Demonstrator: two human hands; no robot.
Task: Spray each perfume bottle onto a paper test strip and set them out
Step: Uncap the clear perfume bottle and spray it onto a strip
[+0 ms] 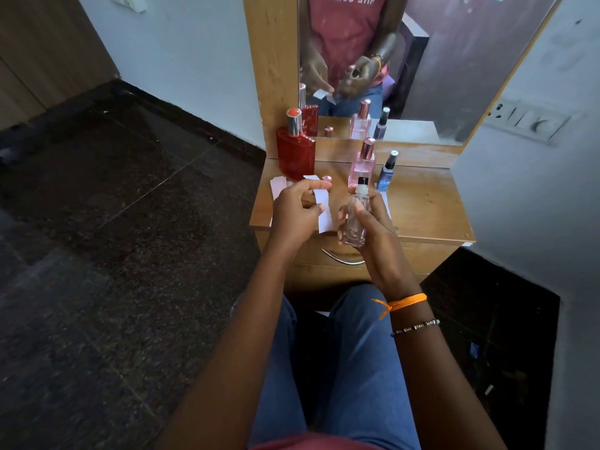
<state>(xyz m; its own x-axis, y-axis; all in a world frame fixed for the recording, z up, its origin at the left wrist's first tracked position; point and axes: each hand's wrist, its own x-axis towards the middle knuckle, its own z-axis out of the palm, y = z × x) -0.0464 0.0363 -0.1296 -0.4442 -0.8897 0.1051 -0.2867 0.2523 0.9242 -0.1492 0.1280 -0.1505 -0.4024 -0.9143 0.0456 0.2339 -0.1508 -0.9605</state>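
Right hand (373, 222) grips the clear bottle (355, 219) upright, nozzle aimed left, while the left hand (293, 209) pinches the paper strip (324, 211) hanging upright just beside it, above the dresser's front edge.

We see a clear glass bottle (355, 219) with its black nozzle bare, upright beside a curled white paper strip (324, 211). Farther back stand a red bottle (296, 151) left, a pink bottle (362, 165) and a small blue bottle (387, 173) right.
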